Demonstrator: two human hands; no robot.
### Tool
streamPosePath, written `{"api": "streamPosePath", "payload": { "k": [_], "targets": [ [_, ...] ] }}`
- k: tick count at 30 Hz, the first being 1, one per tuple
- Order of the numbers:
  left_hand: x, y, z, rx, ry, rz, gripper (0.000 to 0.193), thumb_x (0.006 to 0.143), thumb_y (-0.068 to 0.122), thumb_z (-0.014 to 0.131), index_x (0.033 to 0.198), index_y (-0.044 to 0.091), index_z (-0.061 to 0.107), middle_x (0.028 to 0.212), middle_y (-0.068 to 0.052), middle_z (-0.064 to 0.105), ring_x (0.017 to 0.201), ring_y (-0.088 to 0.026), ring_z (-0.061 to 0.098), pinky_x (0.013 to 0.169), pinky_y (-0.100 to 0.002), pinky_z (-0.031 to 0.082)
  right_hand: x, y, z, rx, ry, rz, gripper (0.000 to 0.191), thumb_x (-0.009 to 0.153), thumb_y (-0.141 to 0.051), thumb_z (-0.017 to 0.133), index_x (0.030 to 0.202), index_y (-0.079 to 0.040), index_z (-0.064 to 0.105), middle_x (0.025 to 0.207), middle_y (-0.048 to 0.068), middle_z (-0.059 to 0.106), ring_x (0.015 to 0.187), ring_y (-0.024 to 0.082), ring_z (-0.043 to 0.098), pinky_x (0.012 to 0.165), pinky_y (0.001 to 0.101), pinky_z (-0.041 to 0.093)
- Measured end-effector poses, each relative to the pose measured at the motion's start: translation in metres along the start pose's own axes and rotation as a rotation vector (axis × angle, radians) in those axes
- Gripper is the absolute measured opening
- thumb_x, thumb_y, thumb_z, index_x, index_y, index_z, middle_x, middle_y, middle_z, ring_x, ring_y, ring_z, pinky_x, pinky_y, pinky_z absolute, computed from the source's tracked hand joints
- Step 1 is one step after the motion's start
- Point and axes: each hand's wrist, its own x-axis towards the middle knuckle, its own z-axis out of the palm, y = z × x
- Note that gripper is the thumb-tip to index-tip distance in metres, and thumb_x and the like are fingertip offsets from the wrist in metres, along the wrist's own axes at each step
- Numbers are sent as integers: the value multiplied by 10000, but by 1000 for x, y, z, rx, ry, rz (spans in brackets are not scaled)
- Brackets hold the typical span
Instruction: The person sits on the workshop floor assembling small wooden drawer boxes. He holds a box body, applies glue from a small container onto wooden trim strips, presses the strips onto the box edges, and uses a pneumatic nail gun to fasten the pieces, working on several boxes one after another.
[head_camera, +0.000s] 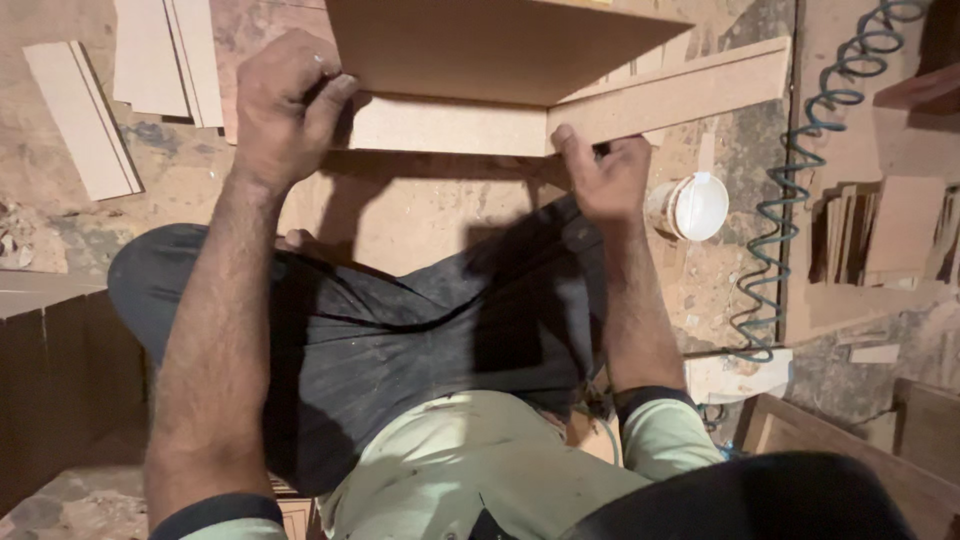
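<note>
Your left hand (285, 105) grips the left end of the board assembly (500, 90); your right hand (605, 175) pinches its lower edge, long axis running left-right across you.

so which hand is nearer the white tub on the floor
Right. The right hand grips the board corner just beside the white tub; the left hand holds the board's far end, well away.

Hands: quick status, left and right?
Left hand: closed, gripping the board's left end.
Right hand: closed, thumb up against the board.
</note>
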Motion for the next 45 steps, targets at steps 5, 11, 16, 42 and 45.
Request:
{"api": "streamPosePath", "payload": {
  "k": [5, 11, 16, 42, 45],
  "targets": [
    [2, 1, 1, 15, -11, -35, 71, 1052, -25, 761, 1054, 17, 704, 924, -92, 667, 859, -235, 648, 764, -360, 517, 2, 3, 4, 6, 12, 6, 78, 983, -32, 708, 1002, 42, 718, 921, 41, 732, 851, 124, 669, 776, 289, 550],
    [6, 4, 1, -55, -14, -25, 64, 1047, -41, 712, 1023, 12, 688, 921, -86, 677, 859, -222, 666, 802, -361, 535, 0, -1, 8, -60, 87, -33, 69, 978, -23, 710, 1003, 41, 713, 905, 49, 724, 833, 129, 654, 765, 282, 535],
    [6, 4, 3, -31, -16, -43, 107, 1028, -35, 760, 1004, 11, 666, 907, -95, 641, 850, -240, 640, 766, -379, 511, 4, -11, 2, -164, -26, 49, 63, 961, -35, 734, 933, 21, 746, 821, 82, 733, 738, 167, 675, 692, 299, 545],
    [9, 4, -3, -146, -25, -175, 114, 931, -42, 703, 1026, 16, 674, 955, -128, 648, 896, -232, 642, 820, -350, 532, 2, 6, 0, -181, -200, 20, 479, 851, -200, 774, 1233, 37, 609, 1071, 184, 702, 960, 270, 718, 816, 389, 590],
    [28, 4, -31, -331, -6, -253, 266, 985, 2, 636, 1247, 17, 677, 1190, -134, 679, 1116, -206, 661, 1001, -312, 552, 5, 24, 2, 266, -115, -50, 691, 875, -198, 753, 1439, -2, 405, 1280, 154, 614, 1134, 264, 671, 941, 400, 596]
  ]
}}
